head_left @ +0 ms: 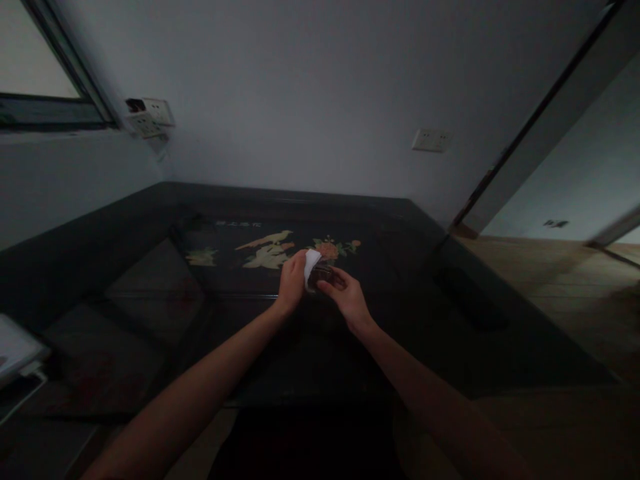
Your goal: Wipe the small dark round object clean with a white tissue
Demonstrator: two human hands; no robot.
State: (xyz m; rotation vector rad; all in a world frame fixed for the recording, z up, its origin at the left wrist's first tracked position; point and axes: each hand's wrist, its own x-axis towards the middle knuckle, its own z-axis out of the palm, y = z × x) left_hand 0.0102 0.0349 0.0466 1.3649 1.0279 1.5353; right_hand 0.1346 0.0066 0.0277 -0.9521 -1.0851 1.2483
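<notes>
Over the middle of a dark, glossy table (320, 353), my two hands meet around a small dark brown, shiny object (321, 275), whose kind I cannot make out. My left hand (293, 277) is closed on a white tissue or piece of paper (312, 260), which lies against the left side of the dark object. From the right, my right hand (347, 293) grips the dark object between thumb and fingers. The left fingertips are hidden behind the white piece.
A bird-and-flower picture (270, 252) decorates the tabletop. Toward the right lies a long black object (470, 300). A white device (17, 347) with a cable is at the left edge. Wall sockets (431, 140) sit above the table.
</notes>
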